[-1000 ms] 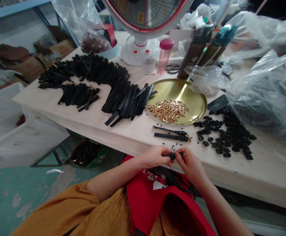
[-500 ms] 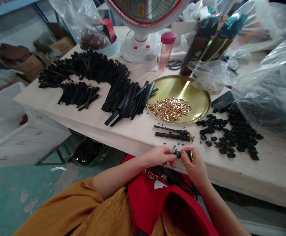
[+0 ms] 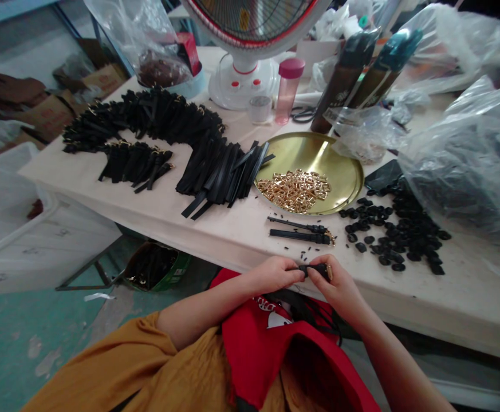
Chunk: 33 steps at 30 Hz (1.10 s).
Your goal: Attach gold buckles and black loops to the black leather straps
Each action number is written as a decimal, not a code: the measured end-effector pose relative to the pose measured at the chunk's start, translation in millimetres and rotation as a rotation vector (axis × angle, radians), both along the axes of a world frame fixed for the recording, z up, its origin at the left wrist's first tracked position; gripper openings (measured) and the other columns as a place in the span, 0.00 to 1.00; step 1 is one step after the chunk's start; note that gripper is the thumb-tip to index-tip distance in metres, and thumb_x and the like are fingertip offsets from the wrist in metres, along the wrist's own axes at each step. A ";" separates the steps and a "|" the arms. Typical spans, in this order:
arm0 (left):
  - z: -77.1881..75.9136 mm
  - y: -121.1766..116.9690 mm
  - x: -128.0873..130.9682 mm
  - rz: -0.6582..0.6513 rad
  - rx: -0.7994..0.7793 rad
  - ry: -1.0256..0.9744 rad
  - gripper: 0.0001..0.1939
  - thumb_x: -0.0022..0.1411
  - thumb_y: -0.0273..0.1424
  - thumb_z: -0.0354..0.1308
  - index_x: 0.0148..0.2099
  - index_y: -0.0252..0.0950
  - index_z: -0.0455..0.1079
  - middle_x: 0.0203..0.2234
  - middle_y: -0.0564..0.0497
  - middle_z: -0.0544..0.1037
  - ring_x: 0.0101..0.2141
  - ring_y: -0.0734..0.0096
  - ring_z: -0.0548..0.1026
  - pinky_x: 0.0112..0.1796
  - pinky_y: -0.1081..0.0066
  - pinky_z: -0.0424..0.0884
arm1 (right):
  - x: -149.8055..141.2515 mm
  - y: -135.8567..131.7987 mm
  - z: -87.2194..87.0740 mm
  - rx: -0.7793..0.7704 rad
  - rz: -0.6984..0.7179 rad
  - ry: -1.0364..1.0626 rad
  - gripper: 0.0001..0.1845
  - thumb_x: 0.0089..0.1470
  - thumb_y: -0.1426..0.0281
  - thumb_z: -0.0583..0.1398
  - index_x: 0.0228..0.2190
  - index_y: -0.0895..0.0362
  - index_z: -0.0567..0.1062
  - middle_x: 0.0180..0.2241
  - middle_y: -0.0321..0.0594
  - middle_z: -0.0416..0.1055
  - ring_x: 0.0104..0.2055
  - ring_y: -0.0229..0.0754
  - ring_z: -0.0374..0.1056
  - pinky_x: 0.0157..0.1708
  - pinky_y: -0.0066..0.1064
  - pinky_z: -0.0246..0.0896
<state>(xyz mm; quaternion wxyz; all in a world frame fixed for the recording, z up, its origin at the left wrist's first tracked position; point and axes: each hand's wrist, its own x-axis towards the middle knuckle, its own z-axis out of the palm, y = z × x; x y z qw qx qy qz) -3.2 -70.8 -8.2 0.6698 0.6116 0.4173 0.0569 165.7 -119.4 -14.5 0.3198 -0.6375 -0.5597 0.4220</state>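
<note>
Between my two hands, at the table's front edge, is a black strap [image 3: 317, 271] with a gold buckle [image 3: 329, 271] at its right end. My left hand [image 3: 279, 273] pinches the strap's left part, and my right hand [image 3: 331, 277] grips it near the buckle. Just beyond my hands lie two finished-looking black straps [image 3: 298, 235] with gold fittings, and small black bits are scattered beside them. A gold tray [image 3: 348, 171] behind them bears a heap of gold buckles [image 3: 295, 191]. Small black loops [image 3: 398, 240] are piled to the right.
Loose black strips [image 3: 221, 177] and bundled straps [image 3: 164, 114] cover the table's left part. A white fan [image 3: 243, 83], a pink-lidded bottle [image 3: 288, 91] and dark wrapped packages [image 3: 344, 80] stand at the back. A clear plastic bag [image 3: 468, 171] lies at right; below the table is a bin [image 3: 181, 269].
My fingers have shifted on the strap, and its buckle end has turned. My right hand sits slightly further left. The view has moved a little.
</note>
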 end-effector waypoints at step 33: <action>23.4 7.0 2.7 -0.259 0.128 0.035 0.12 0.58 0.34 0.47 0.37 0.32 0.66 0.20 0.56 0.69 0.19 0.79 0.65 0.21 0.79 0.59 | -9.9 -11.5 -0.6 -0.043 -0.103 0.244 0.14 0.53 0.58 0.52 0.31 0.55 0.65 0.16 0.28 0.53 0.19 0.33 0.51 0.17 0.25 0.47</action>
